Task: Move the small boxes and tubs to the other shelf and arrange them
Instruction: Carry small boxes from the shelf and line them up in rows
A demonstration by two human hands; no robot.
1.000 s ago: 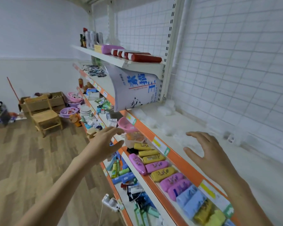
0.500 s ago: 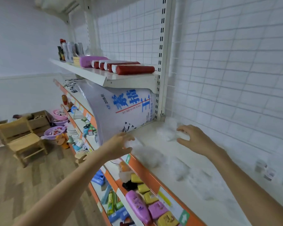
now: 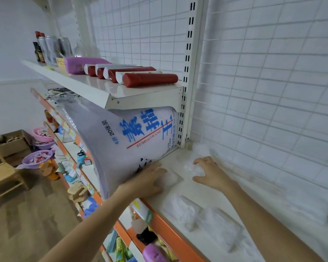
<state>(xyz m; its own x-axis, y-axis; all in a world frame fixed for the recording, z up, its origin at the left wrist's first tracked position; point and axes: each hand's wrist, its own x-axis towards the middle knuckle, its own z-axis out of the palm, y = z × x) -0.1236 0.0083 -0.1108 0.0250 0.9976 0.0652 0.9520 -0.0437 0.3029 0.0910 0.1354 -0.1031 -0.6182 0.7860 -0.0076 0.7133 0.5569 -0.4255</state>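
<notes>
Barely started imo: left hand (image 3: pixel 150 178) lies flat on one clear tub (image 3: pixel 169 178), right hand (image 3: pixel 210 173) claws another at 12 o'clock (image 3: pixel 194 168); more tubs (image 3: pixel 182 210) wait on the shelf (image 3: pixel 263 201).

On the white shelf (image 3: pixel 201 188) lay four clear tubs (image 3: pixel 180 211) that could be counted, blurred ones farther right uncertain. The upper shelf (image 3: pixel 95 87) carried five red-and-white tubes (image 3: pixel 150 80) and one purple pack (image 3: pixel 80 64). One large paper pack (image 3: pixel 125 140) leaned below.
</notes>
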